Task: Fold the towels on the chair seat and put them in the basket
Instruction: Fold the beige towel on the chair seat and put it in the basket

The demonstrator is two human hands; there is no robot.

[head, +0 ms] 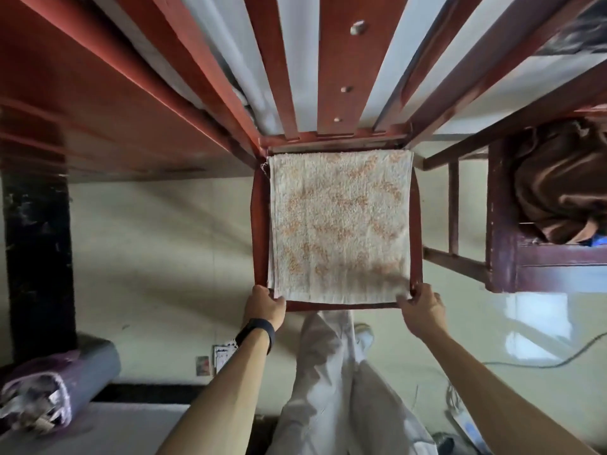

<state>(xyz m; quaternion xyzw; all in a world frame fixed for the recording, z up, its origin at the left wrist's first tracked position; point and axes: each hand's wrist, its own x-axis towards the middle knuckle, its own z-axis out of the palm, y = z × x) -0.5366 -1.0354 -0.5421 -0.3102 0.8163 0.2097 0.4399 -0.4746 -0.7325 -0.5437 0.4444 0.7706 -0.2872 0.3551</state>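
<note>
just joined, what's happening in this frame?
A person stands over a red chair seat with a patterned towel spread flat on it. The left hand and right hand each pinch a near corner of the towel. No fold is made yet; the first one looks about to start.

L hand (265, 307) grips near-left corner of towel (340, 224), fingers curled. R hand (423, 309) pinches its near-right corner. Both arms outstretched.

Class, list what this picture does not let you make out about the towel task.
Basket: not recognisable anywhere in the head view.
Towel count: top layer covers anything beneath.
Right hand grip: blurred by motion at the towel corner.
Brown cloth: cut off by right edge.
</note>
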